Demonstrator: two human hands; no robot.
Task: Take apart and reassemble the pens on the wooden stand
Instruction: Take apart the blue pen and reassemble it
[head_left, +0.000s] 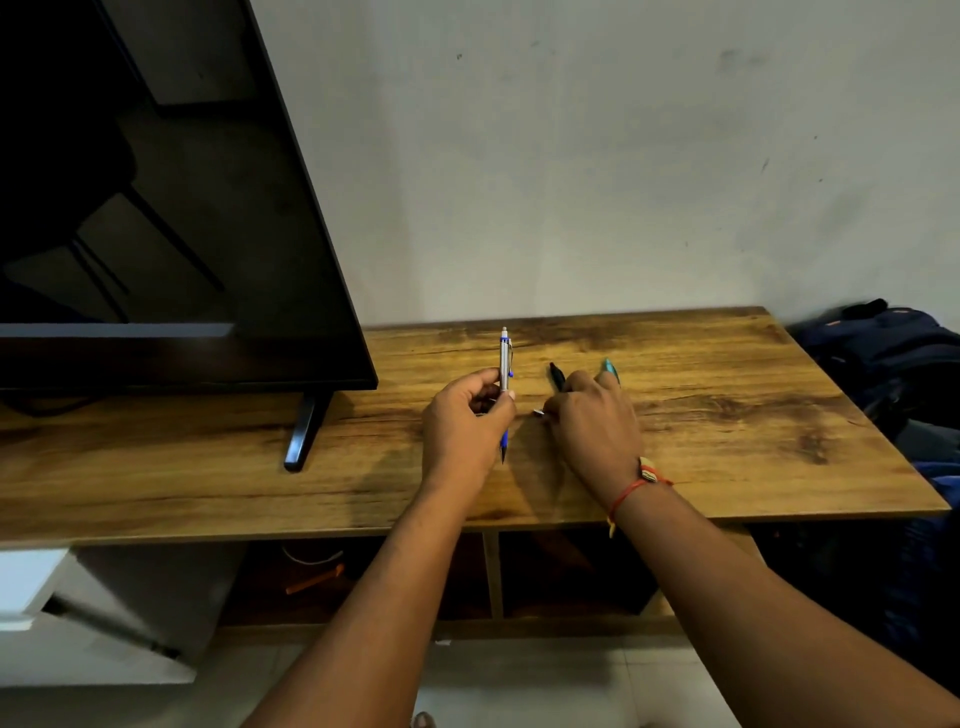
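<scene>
My left hand (465, 421) grips a silver and blue pen (504, 364) upright over the wooden stand (727, 410), its clicker up and its blue tip pointing down. My right hand (592, 421) rests on the stand just to the right, fingers curled over a black pen (556, 375) that lies flat and pokes out past the knuckles. A teal pen (608, 369) shows beyond the fingers of that hand. A small silvery piece (538, 412) sticks out by the thumb of my right hand. Whether the right hand actually holds the black pen is hidden.
A large dark TV screen (156, 208) stands at the left on a black foot (304, 436). A dark blue backpack (893, 353) lies off the stand's right end. Open shelves below hold an orange item (314, 581). A pale wall rises behind.
</scene>
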